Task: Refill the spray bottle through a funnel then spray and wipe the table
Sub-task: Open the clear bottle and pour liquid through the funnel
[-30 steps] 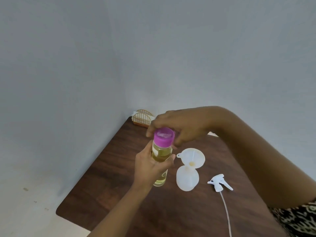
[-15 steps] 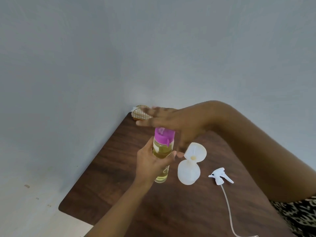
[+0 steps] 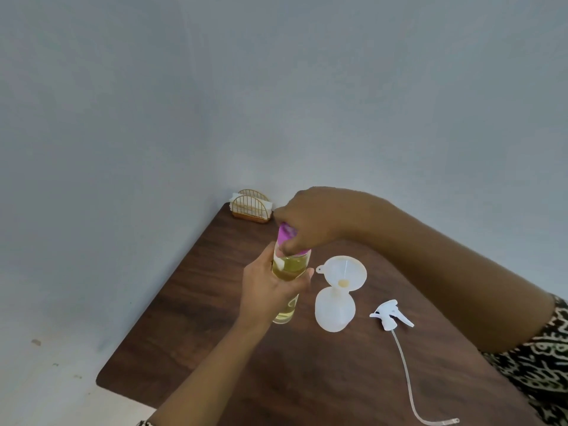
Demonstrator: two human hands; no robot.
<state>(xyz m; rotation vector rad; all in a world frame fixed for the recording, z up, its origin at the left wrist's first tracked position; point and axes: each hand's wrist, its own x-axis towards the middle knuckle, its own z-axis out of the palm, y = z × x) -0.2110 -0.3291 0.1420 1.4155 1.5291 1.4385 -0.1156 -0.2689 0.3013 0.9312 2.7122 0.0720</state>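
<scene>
Unscrewing, by the look of it, the pink cap [image 3: 285, 233] of the refill bottle [image 3: 289, 269] of yellow liquid, held upright left of the middle of the counter [image 3: 215, 348]; hard to tell whether resting on it or lifted just off. Round the bottle's body, the left hand [image 3: 270, 290], fingers and thumb clenched on it. Over the top from the right, the right hand [image 3: 310, 219], fingers curled down round the cap and grasping it. Just right of the bottle, the white spray bottle [image 3: 335, 312], standing with the funnel [image 3: 344, 272] seated in its neck, ready for pouring. Farther right, apart from both, the spray head [image 3: 390, 315] lying on its side, its tube [image 3: 405, 373] trailing toward the near edge. At the far corner, a wire napkin holder [image 3: 250, 207] with napkins.

To do this well: hold the body firm but without squeezing, for fear of spilling at the neck from a bottle seemingly so full. Keep it upright and turn only the cap, from the wrist rather than the whole arm. Mind the right forearm, passing above the funnel and spray bottle, likely to tip at a nudge, being light and top-heavy. Lift the cap straight off and set it down on the left, away from the pour path. Then bring the mouth low over the funnel's bowl before tilting, and pour slowly.
</scene>
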